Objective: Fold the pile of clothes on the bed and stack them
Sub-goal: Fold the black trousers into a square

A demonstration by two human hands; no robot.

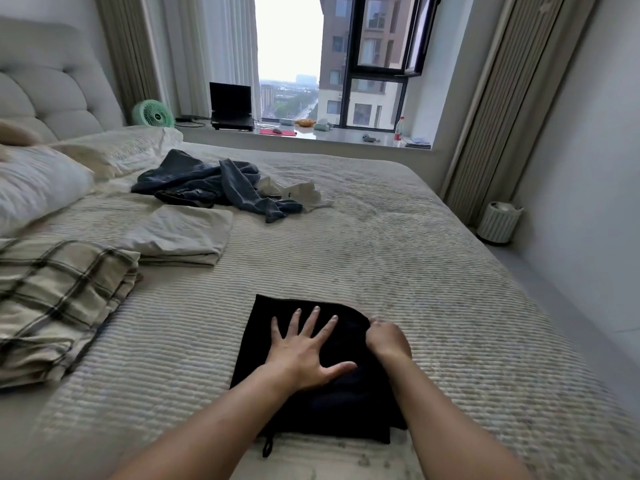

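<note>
From your head camera, the only container is a ribbed white bin [498,223] on the floor right of the bed [398,244]; something pale sits inside (too small to tell what). The black garment [349,407] lies folded flat on the bedspread near you, a small loop hanging off its near edge. Your left hand [304,351] presses on it with fingers spread, its grip apart. Your right hand [388,339] has its grip clamped on the garment's right edge. Further off, a crumpled heap of blue denim [214,185] and pale clothes [304,195] awaits. Left lie a folded cream piece [183,237], a plaid folded piece [59,299], and pillows [38,185].
</note>
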